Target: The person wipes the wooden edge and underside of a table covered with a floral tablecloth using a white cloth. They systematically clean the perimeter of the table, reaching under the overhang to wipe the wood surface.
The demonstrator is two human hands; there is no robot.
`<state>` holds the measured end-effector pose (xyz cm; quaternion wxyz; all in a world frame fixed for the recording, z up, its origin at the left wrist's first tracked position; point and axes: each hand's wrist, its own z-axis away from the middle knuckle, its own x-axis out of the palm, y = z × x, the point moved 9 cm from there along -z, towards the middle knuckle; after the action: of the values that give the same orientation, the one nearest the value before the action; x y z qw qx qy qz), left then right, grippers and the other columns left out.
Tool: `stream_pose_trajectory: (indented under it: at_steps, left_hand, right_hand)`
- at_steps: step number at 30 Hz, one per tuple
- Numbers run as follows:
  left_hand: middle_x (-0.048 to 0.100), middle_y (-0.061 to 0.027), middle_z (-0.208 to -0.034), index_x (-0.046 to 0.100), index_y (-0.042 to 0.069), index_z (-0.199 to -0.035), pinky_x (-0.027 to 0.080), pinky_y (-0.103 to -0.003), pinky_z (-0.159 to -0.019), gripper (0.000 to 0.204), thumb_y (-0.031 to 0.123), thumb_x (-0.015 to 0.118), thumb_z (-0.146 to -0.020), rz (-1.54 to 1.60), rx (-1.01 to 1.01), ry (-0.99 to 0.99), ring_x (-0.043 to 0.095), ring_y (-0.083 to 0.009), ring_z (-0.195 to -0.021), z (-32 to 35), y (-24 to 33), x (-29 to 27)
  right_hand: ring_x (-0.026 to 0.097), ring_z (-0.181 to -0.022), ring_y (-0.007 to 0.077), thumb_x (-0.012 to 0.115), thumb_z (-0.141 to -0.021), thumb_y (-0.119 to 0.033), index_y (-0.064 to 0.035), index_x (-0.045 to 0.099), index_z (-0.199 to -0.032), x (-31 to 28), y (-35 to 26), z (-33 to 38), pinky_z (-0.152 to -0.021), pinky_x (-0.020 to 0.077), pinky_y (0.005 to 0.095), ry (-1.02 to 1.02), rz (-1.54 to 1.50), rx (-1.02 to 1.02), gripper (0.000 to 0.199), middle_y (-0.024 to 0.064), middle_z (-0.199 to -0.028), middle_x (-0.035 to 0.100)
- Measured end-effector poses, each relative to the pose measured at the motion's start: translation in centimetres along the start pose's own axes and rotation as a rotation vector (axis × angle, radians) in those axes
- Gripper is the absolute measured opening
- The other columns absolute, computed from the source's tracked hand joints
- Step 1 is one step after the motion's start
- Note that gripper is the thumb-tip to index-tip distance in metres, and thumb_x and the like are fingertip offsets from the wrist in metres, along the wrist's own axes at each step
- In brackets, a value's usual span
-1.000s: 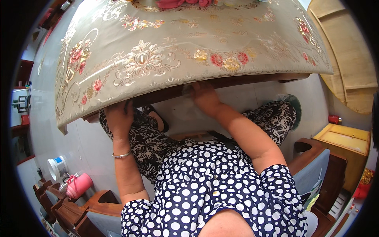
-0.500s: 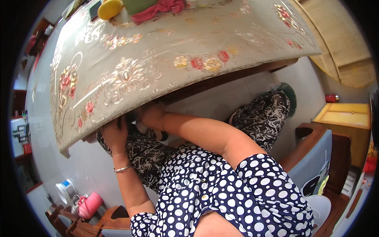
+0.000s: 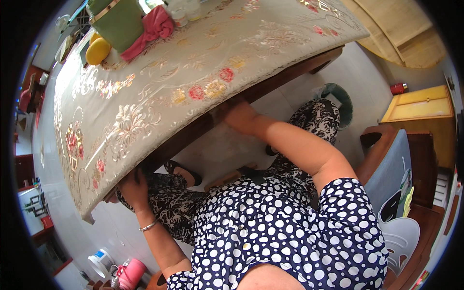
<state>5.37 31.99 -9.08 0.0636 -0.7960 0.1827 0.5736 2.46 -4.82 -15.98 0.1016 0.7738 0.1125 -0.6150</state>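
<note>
A table covered by a beige tablecloth (image 3: 159, 104) with raised floral patterns in white, red and yellow spans the upper view. My left hand (image 3: 133, 187), a silver bangle on its wrist, is at the left part of the table's near edge; its fingertips pass under the cloth's rim. Farther right along that edge, my right hand (image 3: 240, 117) reaches to the dark wooden table frame (image 3: 285, 76) below the cloth. Its fingers are blurred and partly hidden, so what they touch does not show clearly. I see nothing held in either hand.
On the table stand a green container (image 3: 118, 26), a pink cloth (image 3: 153, 29) and a yellow round object (image 3: 98, 51). A green bin (image 3: 344, 113) is beyond my right knee. A wooden seat with a blue cushion (image 3: 384, 176) and a yellow cabinet (image 3: 418, 104) stand at right.
My right hand has moved right along the table edge, away from my left hand. My left hand has shifted slightly left and down. The view has turned, bringing more of the tabletop things in.
</note>
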Motion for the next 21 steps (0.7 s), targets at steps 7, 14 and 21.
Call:
stream_pose_trajectory:
  at_steps: [7, 14, 21]
  left_hand:
    - [0.069, -0.0198, -0.116, 0.072, 0.008, -0.117, 0.047, -0.047, -0.099, 0.032, 0.024, 0.064, -0.091, -0.067, -0.004, -0.077, 0.064, -0.0415, -0.108, 0.0, -0.3, 0.2]
    - [0.069, -0.0225, -0.112, 0.073, 0.007, -0.114, 0.047, -0.050, -0.097, 0.031, 0.025, 0.065, -0.090, -0.103, 0.031, -0.075, 0.064, -0.0439, -0.103, -0.5, 0.1, 0.7]
    - [0.070, -0.0224, -0.110, 0.074, 0.008, -0.113, 0.049, -0.049, -0.094, 0.031, 0.027, 0.065, -0.091, -0.123, 0.025, -0.058, 0.065, -0.0436, -0.100, -0.3, -0.1, 0.8]
  right_hand:
    - [0.056, -0.126, 0.0357, 0.069, -0.074, -0.008, -0.0059, 0.069, -0.115, -5.6, 11.0, 4.6, -0.106, 0.0432, 0.0483, -0.423, 0.076, 0.098, 0.041, 0.0168, -0.130, 0.063]
    - [0.069, -0.099, 0.0325, 0.072, -0.066, -0.012, -0.0121, 0.075, -0.103, -3.5, 25.4, 10.4, -0.092, 0.0518, 0.0435, -0.214, 0.296, 0.623, 0.036, 0.0138, -0.109, 0.072]
    - [0.063, -0.107, 0.0313, 0.064, -0.075, -0.011, -0.0072, 0.071, -0.106, -5.1, 20.2, 8.4, -0.088, 0.0502, 0.0447, -0.268, 0.210, 0.518, 0.032, 0.0152, -0.112, 0.066]
